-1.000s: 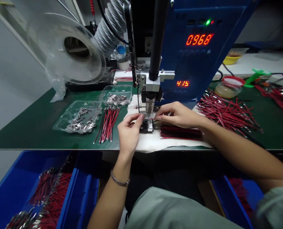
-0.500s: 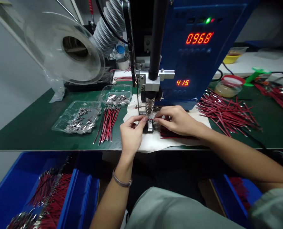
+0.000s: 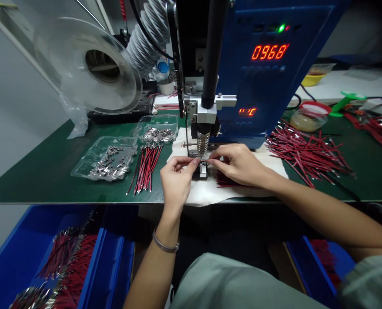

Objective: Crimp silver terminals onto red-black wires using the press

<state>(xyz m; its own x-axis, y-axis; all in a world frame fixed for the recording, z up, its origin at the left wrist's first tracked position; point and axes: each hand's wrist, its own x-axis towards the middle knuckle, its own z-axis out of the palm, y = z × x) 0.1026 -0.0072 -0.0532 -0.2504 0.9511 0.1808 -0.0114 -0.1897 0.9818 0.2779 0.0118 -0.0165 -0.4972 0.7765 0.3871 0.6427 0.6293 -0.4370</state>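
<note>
Under the tip [image 3: 203, 143] of a soldering machine, my two hands meet from either side of a small metal fixture [image 3: 203, 170]. My left hand [image 3: 177, 182] is closed, thumb and forefinger pinched at the fixture's left; what lies between them is too small to make out. From the right, my right hand [image 3: 242, 165] pinches the end of a thin wire [image 3: 206, 161] over the fixture. Beneath my right hand, red and black wires [image 3: 224, 181] lie on a white cloth [image 3: 206, 196], partly hidden by the palm.
Left of the hands lie a bundle of red and black wires [image 3: 148, 167] and two clear trays [image 3: 81, 165] of small metal parts. A heap of wires [image 3: 306, 150] is at right. The blue machine [image 3: 242, 86] stands behind. Blue bins [image 3: 102, 266] sit below the table edge.
The lower red display on the machine reads differently now. Both hands hold nearly the same pose at the fixture; the whole view has shifted very slightly.
</note>
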